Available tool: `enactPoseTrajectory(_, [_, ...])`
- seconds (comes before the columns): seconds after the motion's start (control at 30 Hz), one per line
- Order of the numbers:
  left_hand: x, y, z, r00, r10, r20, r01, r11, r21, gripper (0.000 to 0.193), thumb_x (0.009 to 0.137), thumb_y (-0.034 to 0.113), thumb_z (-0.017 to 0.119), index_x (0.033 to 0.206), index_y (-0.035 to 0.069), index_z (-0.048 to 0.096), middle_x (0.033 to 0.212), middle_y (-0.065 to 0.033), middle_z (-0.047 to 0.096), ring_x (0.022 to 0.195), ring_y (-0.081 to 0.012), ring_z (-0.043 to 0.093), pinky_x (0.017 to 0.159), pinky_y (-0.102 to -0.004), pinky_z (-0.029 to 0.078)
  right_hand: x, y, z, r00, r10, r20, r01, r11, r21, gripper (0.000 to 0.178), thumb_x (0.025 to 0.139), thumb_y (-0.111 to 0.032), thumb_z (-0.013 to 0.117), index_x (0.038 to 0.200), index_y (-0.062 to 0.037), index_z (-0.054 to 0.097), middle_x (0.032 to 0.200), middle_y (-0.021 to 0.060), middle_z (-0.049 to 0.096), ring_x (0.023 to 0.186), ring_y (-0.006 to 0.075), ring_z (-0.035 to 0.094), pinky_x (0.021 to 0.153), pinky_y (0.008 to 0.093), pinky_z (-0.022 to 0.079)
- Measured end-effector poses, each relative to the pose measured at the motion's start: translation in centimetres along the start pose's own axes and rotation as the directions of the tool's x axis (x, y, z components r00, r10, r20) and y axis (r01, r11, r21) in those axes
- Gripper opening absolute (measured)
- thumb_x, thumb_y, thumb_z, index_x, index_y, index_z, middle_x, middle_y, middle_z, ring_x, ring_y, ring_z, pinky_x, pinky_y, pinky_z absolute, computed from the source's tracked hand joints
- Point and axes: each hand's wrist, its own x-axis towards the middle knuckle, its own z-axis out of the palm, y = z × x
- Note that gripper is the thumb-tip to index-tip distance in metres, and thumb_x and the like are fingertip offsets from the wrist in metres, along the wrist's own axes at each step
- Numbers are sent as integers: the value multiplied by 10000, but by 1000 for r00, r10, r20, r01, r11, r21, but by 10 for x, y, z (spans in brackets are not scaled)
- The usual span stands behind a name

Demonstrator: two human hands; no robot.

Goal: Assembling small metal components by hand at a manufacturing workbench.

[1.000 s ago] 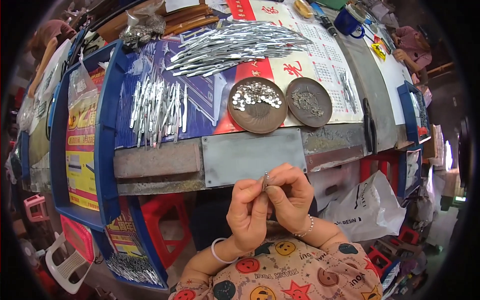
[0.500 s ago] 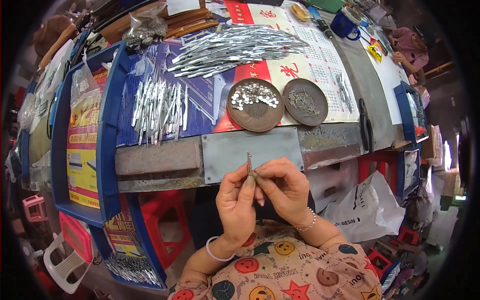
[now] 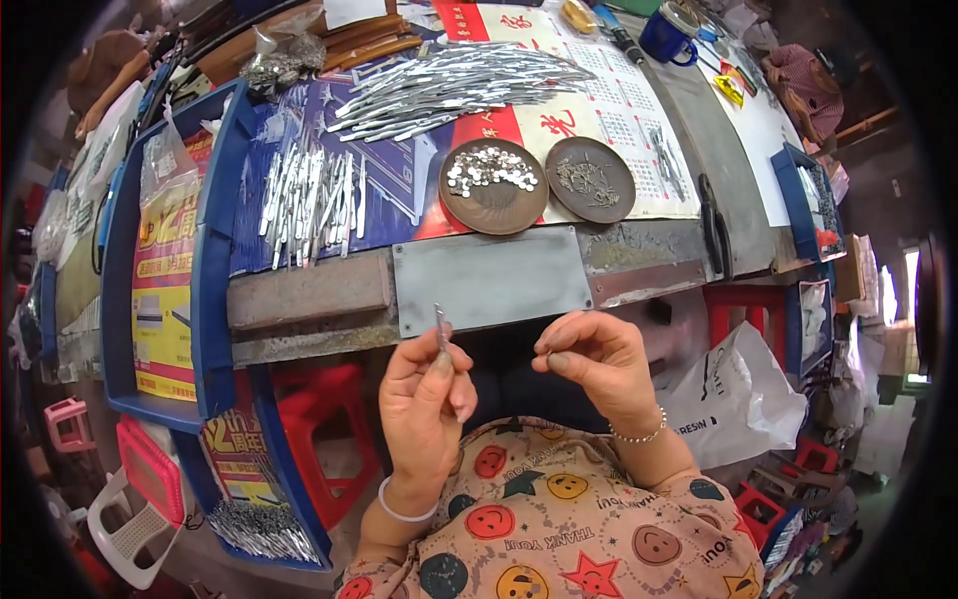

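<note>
My left hand (image 3: pixel 424 394) pinches a slim silvery metal strip (image 3: pixel 440 321) between thumb and fingers, its narrow end pointing up. To its right my right hand (image 3: pixel 599 364) is raised apart from the strip, thumb and fingertips pressed together; anything between them is too small to make out. Both hands are just in front of a grey metal plate (image 3: pixel 494 285) on the bench edge. Behind the plate, a round brown dish (image 3: pixel 496 212) holds small shiny discs. Beside it a second brown dish (image 3: pixel 604 208) holds small thin pins.
A large heap of metal strips (image 3: pixel 459 90) lies at the back, with a smaller batch (image 3: pixel 314 205) at the left. A blue tray (image 3: pixel 215 329) stands far left. Black-handled pliers (image 3: pixel 715 230) and a blue mug (image 3: pixel 669 35) are rightward. A white bag (image 3: pixel 738 399) sits below the bench.
My hands have parted: the left has moved left with the metal strip, and the right has drawn away to the right, its fingers still pinched. The view has shifted slightly.
</note>
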Motion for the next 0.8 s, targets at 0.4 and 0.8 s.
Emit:
enactPoseTrajectory(0.4, [-16,-11,1,975,-198,97,195,980,40,230,927,21,516,1153,11,560,912,-35,573,622,-63,474,498,-186,384,-10,-3,25,985,-62,163,117,928,-353,105,821,91,608,925,74,607,896,126,584,769,176,646,691,270,573])
enactPoseTrajectory(0.8, [-16,-18,9,975,-120,187,84,978,192,227,908,-19,509,1127,-4,566,998,-57,542,599,-61,444,485,-179,354,-1,3,23,951,-263,164,310,828,-468,104,800,57,653,875,38,583,857,103,605,740,141,615,634,239,514])
